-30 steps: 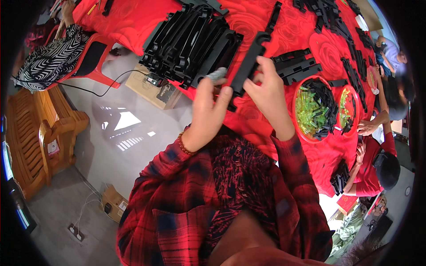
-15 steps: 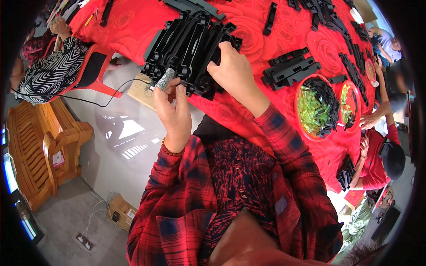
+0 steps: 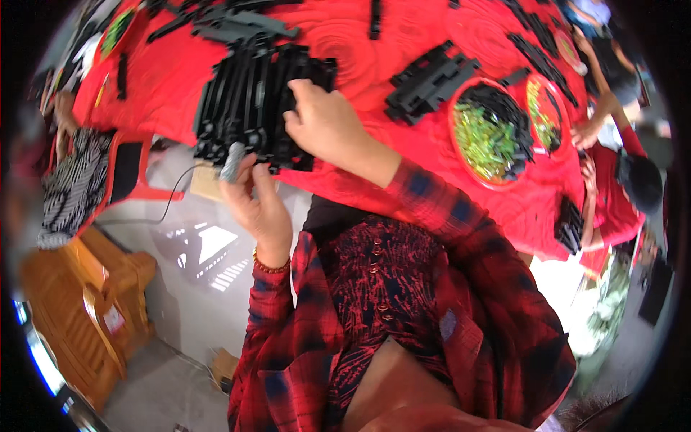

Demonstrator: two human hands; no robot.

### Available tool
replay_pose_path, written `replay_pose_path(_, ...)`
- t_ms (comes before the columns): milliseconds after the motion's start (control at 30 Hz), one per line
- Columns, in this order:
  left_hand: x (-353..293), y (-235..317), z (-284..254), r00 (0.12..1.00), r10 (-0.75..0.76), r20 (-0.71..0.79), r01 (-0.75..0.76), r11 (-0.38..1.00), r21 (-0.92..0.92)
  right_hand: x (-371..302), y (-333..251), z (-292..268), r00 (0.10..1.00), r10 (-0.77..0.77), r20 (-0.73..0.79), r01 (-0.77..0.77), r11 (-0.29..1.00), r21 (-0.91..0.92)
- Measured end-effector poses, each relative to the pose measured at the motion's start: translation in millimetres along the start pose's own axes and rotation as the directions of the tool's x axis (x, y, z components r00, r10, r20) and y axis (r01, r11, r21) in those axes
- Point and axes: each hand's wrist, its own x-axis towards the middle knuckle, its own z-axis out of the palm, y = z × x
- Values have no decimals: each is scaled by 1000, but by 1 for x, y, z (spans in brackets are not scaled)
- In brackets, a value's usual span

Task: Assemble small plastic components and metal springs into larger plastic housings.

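A tight row of long black plastic strips (image 3: 253, 86) lies on the red tablecloth at its near edge. My right hand (image 3: 327, 126) is over the right side of this row, its fingers curled against a strip and partly hidden. At the near left end of the row is my left hand (image 3: 259, 205), thumb and fingers apart. A silvery, rough-looking sleeve (image 3: 232, 162) covers its index finger, close to the strip ends. Beyond the row lie greyer plastic pieces (image 3: 237, 27).
More black strips (image 3: 432, 83) are piled to the right. Beside them stand red basins, one (image 3: 455, 147) holding yellow-green and black small pieces. Other people sit around the table. A red chair (image 3: 142, 173) and a wooden bench (image 3: 79, 317) are at left.
The whole view has shifted, so the table appears farther left. My right hand reaches slightly farther left over the row; my left hand stays at the near end.
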Motion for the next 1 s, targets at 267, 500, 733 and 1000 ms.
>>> replay_pose_path(267,-22,6,20,973,131,188,-130,991,-14,-42,14,-31,998,7,-58,2,988,154)
replay_pose_path(500,-29,14,95,784,195,590,-192,979,-69,-133,65,-60,965,195,-175,-142,951,276)
replay_pose_path(733,16,14,227,675,408,614,-595,794,126,-195,96,-68,869,492,-51,-421,788,449)
replay_pose_path(1000,43,-41,276,587,335,737,-639,751,167,-184,108,-70,767,639,50,-461,495,737)
